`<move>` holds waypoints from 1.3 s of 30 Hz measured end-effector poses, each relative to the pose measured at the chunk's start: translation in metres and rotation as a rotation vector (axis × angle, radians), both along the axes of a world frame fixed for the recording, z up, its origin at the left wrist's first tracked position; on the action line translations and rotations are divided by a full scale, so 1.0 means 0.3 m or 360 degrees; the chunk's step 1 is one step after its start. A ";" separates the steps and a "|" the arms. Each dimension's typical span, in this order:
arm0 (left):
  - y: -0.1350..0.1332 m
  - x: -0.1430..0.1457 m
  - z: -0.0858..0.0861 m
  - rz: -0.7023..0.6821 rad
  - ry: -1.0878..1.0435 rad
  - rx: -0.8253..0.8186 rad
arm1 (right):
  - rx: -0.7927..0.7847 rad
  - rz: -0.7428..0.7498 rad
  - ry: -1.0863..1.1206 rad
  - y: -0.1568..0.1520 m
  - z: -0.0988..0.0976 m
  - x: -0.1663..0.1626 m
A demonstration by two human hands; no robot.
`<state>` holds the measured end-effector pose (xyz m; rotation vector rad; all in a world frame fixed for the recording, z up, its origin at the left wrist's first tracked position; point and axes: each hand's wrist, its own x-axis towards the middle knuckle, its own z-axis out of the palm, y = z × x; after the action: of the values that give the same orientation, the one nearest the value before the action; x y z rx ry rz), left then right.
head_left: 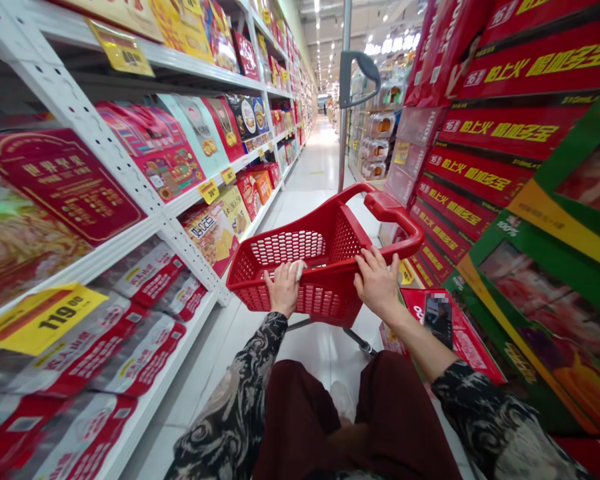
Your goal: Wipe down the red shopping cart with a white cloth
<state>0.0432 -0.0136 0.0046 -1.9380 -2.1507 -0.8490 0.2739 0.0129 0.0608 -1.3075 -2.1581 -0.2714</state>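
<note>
A red plastic shopping cart [330,293] with perforated walls stands sideways in front of my knees, its red push handle at the upper right. My left hand [284,288] is closed over the near rim toward the left. A small white thing, perhaps tissue, shows between its thumb and fingers; I cannot make out its kind. My right hand [379,280] grips the same rim near the handle end, fingers bent over the edge. The part of the basket floor I can see holds no goods.
White shelves [153,233] with boxed snacks and a yellow price tag [45,319] line the left. Stacked red drink cartons [520,133] and green boxes [550,293] rise on the right. A phone [439,320] lies on a red carton. A metal pole [347,120] stands beyond the cart.
</note>
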 end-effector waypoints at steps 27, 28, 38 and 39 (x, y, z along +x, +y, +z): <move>-0.166 -0.225 -0.116 0.0275 0.0224 0.0021 | 0.0158 0.0155 -0.0160 -0.015 -0.067 -0.015; -0.173 -0.240 -0.120 0.0320 0.0203 0.0032 | 0.0153 0.0161 -0.0162 -0.016 -0.067 -0.013; -0.160 -0.225 -0.103 0.0500 0.0062 0.0118 | 0.0022 0.0123 0.0020 -0.051 -0.059 -0.037; -0.146 -0.181 -0.096 0.0409 0.0093 0.0120 | 0.0001 0.0119 0.0041 -0.055 -0.057 -0.041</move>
<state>-0.0112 -0.0575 -0.0241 -1.5863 -2.2349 -0.8027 0.2617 -0.0036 0.0437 -1.2206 -2.1792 -0.2241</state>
